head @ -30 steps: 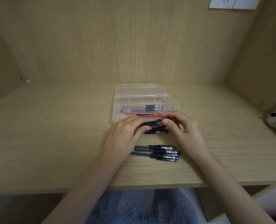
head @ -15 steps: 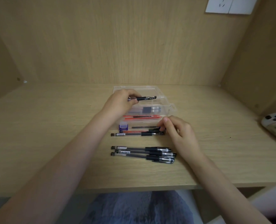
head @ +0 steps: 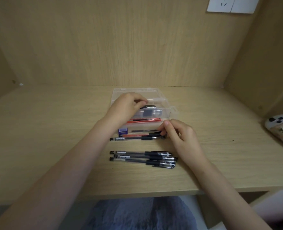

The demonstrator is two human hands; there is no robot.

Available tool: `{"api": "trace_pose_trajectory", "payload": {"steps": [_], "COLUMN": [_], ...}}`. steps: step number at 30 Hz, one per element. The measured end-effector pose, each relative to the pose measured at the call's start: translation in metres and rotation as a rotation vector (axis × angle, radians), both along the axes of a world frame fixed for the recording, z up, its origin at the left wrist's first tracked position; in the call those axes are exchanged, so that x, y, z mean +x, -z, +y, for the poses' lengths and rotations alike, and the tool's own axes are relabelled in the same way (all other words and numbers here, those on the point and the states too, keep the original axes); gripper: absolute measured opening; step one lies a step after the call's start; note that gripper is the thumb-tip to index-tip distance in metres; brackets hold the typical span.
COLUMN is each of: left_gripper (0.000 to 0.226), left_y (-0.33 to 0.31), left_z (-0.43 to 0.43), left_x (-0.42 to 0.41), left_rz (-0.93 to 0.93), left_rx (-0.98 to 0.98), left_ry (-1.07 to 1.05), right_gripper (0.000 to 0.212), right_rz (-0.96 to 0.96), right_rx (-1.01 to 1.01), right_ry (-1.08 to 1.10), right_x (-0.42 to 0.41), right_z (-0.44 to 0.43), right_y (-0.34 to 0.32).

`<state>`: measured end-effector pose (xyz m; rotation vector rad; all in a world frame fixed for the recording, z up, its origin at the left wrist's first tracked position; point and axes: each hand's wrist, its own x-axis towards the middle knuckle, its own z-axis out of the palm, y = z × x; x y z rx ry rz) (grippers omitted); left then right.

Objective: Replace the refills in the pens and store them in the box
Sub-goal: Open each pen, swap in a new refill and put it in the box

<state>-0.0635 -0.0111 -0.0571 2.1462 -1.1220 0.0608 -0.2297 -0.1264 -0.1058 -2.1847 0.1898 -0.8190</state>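
Note:
A clear plastic box (head: 168,103) lies open at the back of the desk, with red refills (head: 147,120) and a pen inside. My left hand (head: 125,106) is over the box and holds a black pen (head: 150,106) low inside it. My right hand (head: 179,135) pinches the capped end of a pen (head: 154,133) lying just in front of the box. Another black pen (head: 134,138) lies beside that one. Three black gel pens (head: 142,157) lie together nearer the desk's front edge.
A small purple item (head: 122,130) sits by the box's front left corner. A white game controller (head: 281,128) lies at the right edge of the desk. Wooden walls close in the back and both sides. A wall socket (head: 230,4) is at top right.
My left hand lifted one black pen from the pile in front of the box, carried it up over the box and lowered it inside. My right hand stayed at the pens' capped ends.

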Motion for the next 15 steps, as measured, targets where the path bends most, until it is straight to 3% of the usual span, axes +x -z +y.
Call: {"api": "trace_pose_trajectory", "payload": {"steps": [7, 10, 15], "left_gripper": [0.016, 0.017, 0.021], "left_y": [0.002, 0.021, 0.038], "left_z": [0.049, 0.062, 0.067], "left_x": [-0.064, -0.072, -0.067], "left_rz": [-0.027, 0.096, 0.169], "left_rx": [0.029, 0.136, 0.074], "left_ry": [0.151, 0.241, 0.258], "right_gripper": [0.038, 0.034, 0.028], "right_rz": [-0.009, 0.032, 0.099], "right_rx": [0.013, 0.021, -0.005], "right_ry": [0.026, 0.036, 0.010], "right_x": [-0.001, -0.002, -0.003], "right_z": [0.000, 0.000, 0.001], "right_y": [-0.001, 0.000, 0.001]}}
